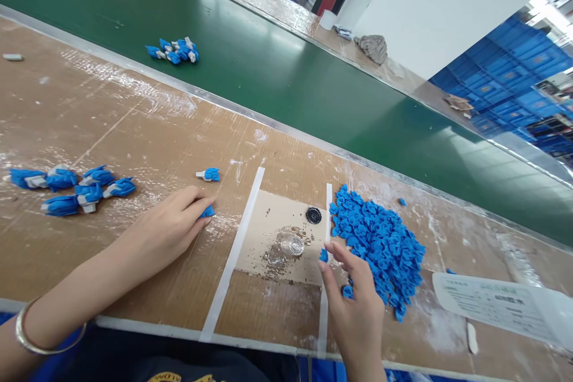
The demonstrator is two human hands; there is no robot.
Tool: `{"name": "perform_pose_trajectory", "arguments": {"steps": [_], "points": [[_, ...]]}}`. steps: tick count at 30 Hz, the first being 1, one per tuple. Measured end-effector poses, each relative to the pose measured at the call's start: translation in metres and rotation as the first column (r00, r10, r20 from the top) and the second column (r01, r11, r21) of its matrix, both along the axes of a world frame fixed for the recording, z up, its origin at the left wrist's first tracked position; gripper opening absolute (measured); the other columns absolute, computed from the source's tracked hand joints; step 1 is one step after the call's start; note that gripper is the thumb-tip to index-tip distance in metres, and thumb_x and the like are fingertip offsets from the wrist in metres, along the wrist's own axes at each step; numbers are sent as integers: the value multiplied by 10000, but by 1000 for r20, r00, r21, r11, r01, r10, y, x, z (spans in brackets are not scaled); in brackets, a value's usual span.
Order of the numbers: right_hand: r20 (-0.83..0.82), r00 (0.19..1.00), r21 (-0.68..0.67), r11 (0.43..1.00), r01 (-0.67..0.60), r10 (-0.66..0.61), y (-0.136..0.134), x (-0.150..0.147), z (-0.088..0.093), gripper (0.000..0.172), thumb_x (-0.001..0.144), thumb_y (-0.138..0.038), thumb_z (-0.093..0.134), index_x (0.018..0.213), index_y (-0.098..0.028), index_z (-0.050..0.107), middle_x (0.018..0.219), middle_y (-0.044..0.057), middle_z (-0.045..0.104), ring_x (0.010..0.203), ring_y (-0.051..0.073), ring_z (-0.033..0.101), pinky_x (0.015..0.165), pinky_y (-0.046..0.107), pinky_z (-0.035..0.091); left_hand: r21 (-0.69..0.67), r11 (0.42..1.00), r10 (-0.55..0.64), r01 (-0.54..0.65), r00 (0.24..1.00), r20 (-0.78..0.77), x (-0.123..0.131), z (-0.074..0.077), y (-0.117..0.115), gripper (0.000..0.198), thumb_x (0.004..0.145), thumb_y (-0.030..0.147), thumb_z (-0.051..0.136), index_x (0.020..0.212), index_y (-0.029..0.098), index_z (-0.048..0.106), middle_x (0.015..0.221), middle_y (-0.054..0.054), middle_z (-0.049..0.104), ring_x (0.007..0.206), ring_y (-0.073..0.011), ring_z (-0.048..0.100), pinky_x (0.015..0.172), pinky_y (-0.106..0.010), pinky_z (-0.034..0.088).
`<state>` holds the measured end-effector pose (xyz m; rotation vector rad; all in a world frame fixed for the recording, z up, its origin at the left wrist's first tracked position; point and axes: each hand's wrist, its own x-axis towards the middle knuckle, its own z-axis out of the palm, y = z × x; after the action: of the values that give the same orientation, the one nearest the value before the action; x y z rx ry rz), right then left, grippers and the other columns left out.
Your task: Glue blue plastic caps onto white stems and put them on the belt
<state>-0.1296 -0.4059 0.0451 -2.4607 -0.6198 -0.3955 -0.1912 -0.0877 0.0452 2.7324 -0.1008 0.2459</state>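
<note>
My left hand point(179, 222), a bracelet on its wrist, pinches a blue piece point(208, 212) low over the brown work surface. Just beyond it lies a blue-and-white part point(209, 175). Between thumb and fingers of my right hand point(353, 286) is a small blue piece point(323, 255), beside a large heap of blue pieces point(380, 245). A small clear cup point(293, 245) and a black ridged cap point(314, 215) rest on a stained beige card point(255, 239) between two white tape strips. Wet spots surround the cup.
Several blue-and-white parts point(89, 191) lie at the left. More point(181, 51) sit on the green belt point(250, 54) running across the back. A white labelled bottle point(501, 304) lies at the right; blue crates point(505, 71) stand beyond.
</note>
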Motion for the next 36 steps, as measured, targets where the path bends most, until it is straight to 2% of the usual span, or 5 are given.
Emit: {"name": "perform_pose_trajectory", "arguments": {"steps": [5,13,23,31,36], "points": [[72,967,13,969,-246,244,23,1,7,298,961,-236,588,1258,-223,557,1044,53,685,993,199,580,886,347,491,-44,999,30,-30,1000,1,-5,2,0,359,994,324,360,1192,139,596,1157,-155,651,1021,-291,634,868,-446,519],[60,978,35,979,-201,199,31,1,-9,266,960,-267,602,1222,-227,584,1028,63,660,985,199,576,857,343,499,-360,927,120,-103,992,27,-21,5,-20,268,958,316,505,1190,233,613,1094,-45,708,983,-195,665,889,-352,544],[18,987,65,985,-159,158,31,-5,-9,256,961,-268,600,1215,-234,593,1043,47,663,990,191,572,873,329,464,-921,287,-38,-263,958,-285,-17,19,-57,218,853,259,638,1068,243,674,1039,-23,757,963,-146,711,825,-221,590],[-20,987,131,980,-152,156,33,-8,-7,274,933,-240,637,1205,-264,618,1054,27,696,981,176,596,871,321,462,-948,71,-156,-311,935,-319,-17,15,-71,183,876,228,637,1054,248,677,1021,-9,755,871,-100,696,767,-180,562],[-362,880,701,712,40,307,44,-25,12,350,890,-214,697,1211,-305,592,1084,-2,732,1013,148,674,853,274,525,-940,-79,-198,-331,930,-311,-18,18,-81,207,876,218,662,1081,245,668,1007,-4,745,892,-93,683,772,-163,545]]}}
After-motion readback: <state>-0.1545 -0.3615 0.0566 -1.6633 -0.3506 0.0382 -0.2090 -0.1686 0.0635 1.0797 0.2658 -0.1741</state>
